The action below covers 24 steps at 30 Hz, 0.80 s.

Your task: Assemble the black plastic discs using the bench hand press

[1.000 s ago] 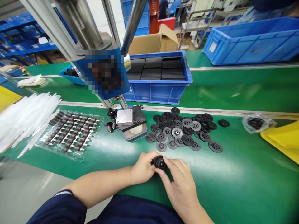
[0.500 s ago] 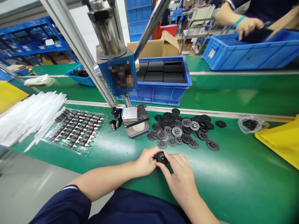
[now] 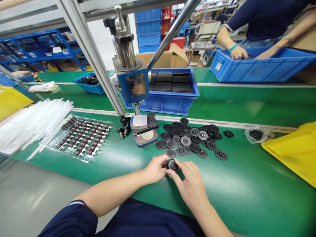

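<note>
A small round black part (image 3: pixel 172 164) is held between my two hands, just above the green table near its front edge. My left hand (image 3: pixel 157 168) pinches it from the left. From the right, the thumb and forefinger of my right hand (image 3: pixel 188 176) press against it. Beyond my hands lies a loose pile of black and grey discs (image 3: pixel 185 141). Left of the pile stands a hand press (image 3: pixel 135 84) with a metal block (image 3: pixel 140 121) at its base. Several black assembled parts (image 3: pixel 121 132) sit beside the base.
A clear tray (image 3: pixel 92 159) of brown cylinders and white strips (image 3: pixel 49 115) lie at left. Behind stands a blue crate (image 3: pixel 170 102) of black pieces. At right are a plastic bag (image 3: pixel 256 134) and a yellow bin (image 3: pixel 293 148). A person reaches into another crate (image 3: pixel 261 67).
The camera view has shifted slightly. My hands still hold the black part, now tilted a little differently. Across the table, the other person's hands have gone lower into the blue crate.
</note>
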{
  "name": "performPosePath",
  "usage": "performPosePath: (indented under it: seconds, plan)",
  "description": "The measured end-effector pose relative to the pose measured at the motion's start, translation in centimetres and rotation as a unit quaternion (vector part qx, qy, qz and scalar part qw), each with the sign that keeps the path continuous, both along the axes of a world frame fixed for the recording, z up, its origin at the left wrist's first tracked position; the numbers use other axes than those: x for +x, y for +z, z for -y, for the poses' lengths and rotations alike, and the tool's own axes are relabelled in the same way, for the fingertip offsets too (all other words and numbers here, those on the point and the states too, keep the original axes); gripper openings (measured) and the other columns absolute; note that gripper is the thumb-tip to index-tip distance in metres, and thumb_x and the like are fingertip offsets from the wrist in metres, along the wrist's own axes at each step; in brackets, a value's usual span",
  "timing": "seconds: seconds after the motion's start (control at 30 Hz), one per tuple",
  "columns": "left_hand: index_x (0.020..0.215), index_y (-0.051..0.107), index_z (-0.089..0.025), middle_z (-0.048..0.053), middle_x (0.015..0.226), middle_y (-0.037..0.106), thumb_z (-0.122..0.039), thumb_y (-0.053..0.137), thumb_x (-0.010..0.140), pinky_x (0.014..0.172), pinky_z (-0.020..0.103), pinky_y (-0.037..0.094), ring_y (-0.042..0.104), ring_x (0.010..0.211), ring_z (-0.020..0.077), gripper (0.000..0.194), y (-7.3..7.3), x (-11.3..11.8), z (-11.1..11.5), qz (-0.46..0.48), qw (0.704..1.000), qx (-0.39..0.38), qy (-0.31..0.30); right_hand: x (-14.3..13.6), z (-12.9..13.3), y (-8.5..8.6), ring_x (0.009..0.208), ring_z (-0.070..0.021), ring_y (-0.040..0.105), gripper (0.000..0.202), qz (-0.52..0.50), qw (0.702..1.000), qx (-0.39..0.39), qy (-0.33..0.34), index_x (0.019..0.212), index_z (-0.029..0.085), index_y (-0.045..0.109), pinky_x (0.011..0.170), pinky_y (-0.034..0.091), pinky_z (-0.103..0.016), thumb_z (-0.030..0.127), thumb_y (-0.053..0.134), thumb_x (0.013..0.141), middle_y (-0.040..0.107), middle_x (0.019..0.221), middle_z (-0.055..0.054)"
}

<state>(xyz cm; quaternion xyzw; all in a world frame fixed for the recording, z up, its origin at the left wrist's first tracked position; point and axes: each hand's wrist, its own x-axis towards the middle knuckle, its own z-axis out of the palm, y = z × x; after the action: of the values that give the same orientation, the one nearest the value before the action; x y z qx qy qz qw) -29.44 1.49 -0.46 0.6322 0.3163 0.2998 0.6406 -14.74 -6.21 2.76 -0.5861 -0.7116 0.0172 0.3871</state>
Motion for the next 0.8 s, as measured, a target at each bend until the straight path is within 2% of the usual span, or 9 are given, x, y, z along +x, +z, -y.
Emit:
performPosePath:
  seconds: [0.13, 0.2, 0.27, 0.33, 0.43, 0.53, 0.63, 0.7, 0.8]
  plan:
    - [0.085, 0.055, -0.013, 0.001, 0.080, 0.064, -0.017, 0.074, 0.068, 0.071, 0.026, 0.047, 0.060, 0.073, 0.0123, 0.025, 0.4, 0.0, 0.1, 0.044, 0.997, -0.069, -0.015, 0.4, 0.9, 0.0, 0.084, -0.0219, 0.057, 0.047, -0.021, 1.000, -0.005, 0.004, 0.125, 0.016, 0.055, 0.077, 0.045, -0.039, 0.041, 0.067, 0.087, 0.063, 0.092, -0.008]
    - [0.089, 0.055, -0.014, 0.002, 0.082, 0.067, -0.019, 0.078, 0.066, 0.067, 0.025, 0.048, 0.062, 0.071, 0.0118, 0.033, 1.0, -0.1, 0.2, 0.055, 0.992, -0.109, -0.012, 1.0, 1.3, -0.6, 0.083, -0.0216, 0.057, 0.054, -0.060, 0.998, -0.019, -0.004, 0.131, 0.016, 0.052, 0.078, 0.047, -0.039, 0.042, 0.067, 0.086, 0.063, 0.091, -0.007]
    - [0.090, 0.052, -0.016, 0.000, 0.078, 0.067, -0.023, 0.081, 0.062, 0.056, 0.021, 0.046, 0.060, 0.059, 0.0090, 0.041, 1.7, -0.1, 0.1, 0.053, 0.986, -0.155, 0.002, 2.0, 1.7, -1.7, 0.082, -0.0209, 0.059, 0.044, -0.118, 0.991, -0.052, -0.038, 0.128, 0.017, 0.055, 0.077, 0.049, -0.038, 0.041, 0.058, 0.092, 0.064, 0.090, -0.007]
    - [0.088, 0.047, -0.018, -0.004, 0.068, 0.064, -0.029, 0.083, 0.061, 0.044, 0.017, 0.038, 0.053, 0.045, 0.0060, 0.047, 2.2, -0.2, -0.2, 0.039, 0.982, -0.186, 0.011, 3.1, 1.7, -2.9, 0.080, -0.0197, 0.062, 0.035, -0.176, 0.975, -0.096, -0.098, 0.118, 0.017, 0.063, 0.076, 0.050, -0.035, 0.041, 0.048, 0.096, 0.066, 0.090, -0.007]
    - [0.084, 0.042, -0.019, -0.007, 0.058, 0.061, -0.037, 0.083, 0.061, 0.036, 0.014, 0.027, 0.047, 0.035, 0.0045, 0.051, 2.5, -0.3, -0.6, 0.034, 0.978, -0.208, 0.009, 4.0, 1.4, -4.2, 0.079, -0.0189, 0.064, 0.037, -0.224, 0.952, -0.135, -0.161, 0.105, 0.017, 0.069, 0.073, 0.050, -0.032, 0.044, 0.046, 0.097, 0.069, 0.095, -0.008]
    - [0.085, 0.042, -0.019, -0.006, 0.060, 0.063, -0.040, 0.083, 0.060, 0.035, 0.014, 0.027, 0.046, 0.035, 0.0043, 0.052, 2.3, -0.2, -0.8, 0.040, 0.974, -0.220, 0.015, 4.0, 1.0, -4.4, 0.084, -0.0198, 0.065, 0.036, -0.210, 0.959, -0.124, -0.144, 0.104, 0.017, 0.070, 0.075, 0.050, -0.031, 0.044, 0.047, 0.096, 0.070, 0.097, -0.009]
    - [0.085, 0.048, -0.017, -0.004, 0.063, 0.063, -0.039, 0.084, 0.060, 0.038, 0.016, 0.032, 0.047, 0.039, 0.0037, 0.049, 2.5, -0.2, -0.6, 0.044, 0.976, -0.206, 0.055, 3.8, 0.9, -4.1, 0.086, -0.0207, 0.066, 0.035, -0.179, 0.970, -0.108, -0.123, 0.102, 0.018, 0.070, 0.080, 0.051, -0.032, 0.044, 0.047, 0.096, 0.071, 0.096, -0.008]
    - [0.085, 0.053, -0.015, -0.002, 0.067, 0.064, -0.037, 0.085, 0.059, 0.046, 0.017, 0.039, 0.051, 0.047, 0.0045, 0.047, 3.6, -0.5, -0.4, 0.061, 0.976, -0.189, 0.090, 4.0, 1.0, -4.2, 0.086, -0.0218, 0.067, 0.036, -0.164, 0.972, -0.108, -0.130, 0.101, 0.019, 0.071, 0.082, 0.052, -0.034, 0.047, 0.048, 0.094, 0.071, 0.095, -0.007]
    - [0.085, 0.060, -0.012, 0.001, 0.072, 0.065, -0.034, 0.088, 0.057, 0.059, 0.022, 0.046, 0.057, 0.060, 0.0082, 0.045, 6.9, -2.0, -0.5, 0.095, 0.974, -0.168, 0.116, 4.7, 0.9, -4.9, 0.087, -0.0250, 0.068, 0.038, -0.134, 0.974, -0.117, -0.140, 0.097, 0.022, 0.072, 0.083, 0.053, -0.037, 0.053, 0.051, 0.090, 0.072, 0.098, -0.006]
